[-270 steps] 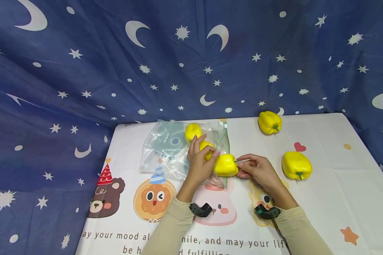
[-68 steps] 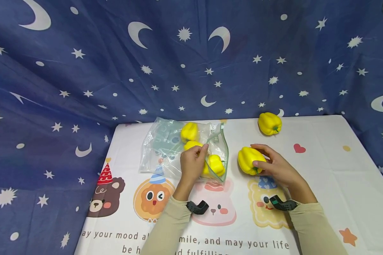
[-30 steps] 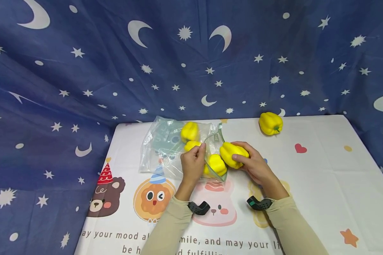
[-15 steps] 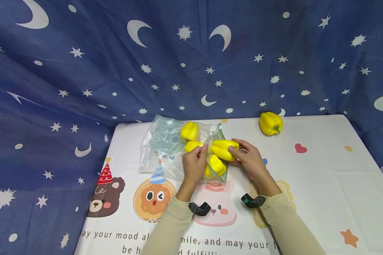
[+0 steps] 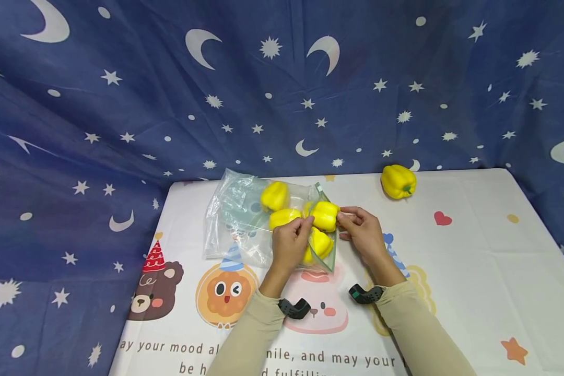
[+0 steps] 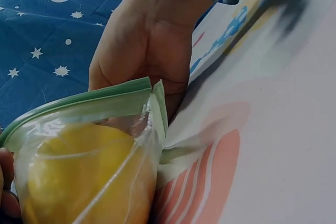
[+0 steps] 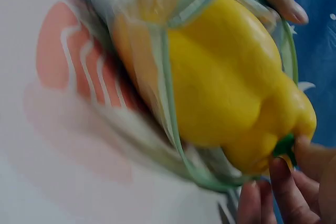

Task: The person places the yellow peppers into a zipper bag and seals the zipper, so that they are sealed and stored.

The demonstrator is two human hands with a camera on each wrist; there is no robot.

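Observation:
My left hand (image 5: 289, 243) pinches the green-edged mouth of a clear zip bag (image 5: 225, 219), holding it open. With the right hand (image 5: 363, 232) I hold a yellow bell pepper (image 5: 325, 215) at its stem end, its body partly inside the mouth. The right wrist view shows thumb and fingers at the green stem (image 7: 284, 145), the pepper's far end behind the plastic. Three more yellow bell peppers lie in the bag: one at the back (image 5: 274, 196), one in the middle (image 5: 283, 217), and one near the front corner of the mouth (image 5: 320, 245).
Another yellow bell pepper (image 5: 398, 181) lies at the back of the table, right of the bag. The white tablecloth (image 5: 489, 277) carries printed cartoon animals and lettering. A blue curtain (image 5: 244, 78) with moons and stars hangs behind and along the left.
The right hand has picked up the pepper from the table's right side, carried it left and pushed it into the bag's mouth. Another pepper went in earlier. The left hand has gripped the bag's edge.

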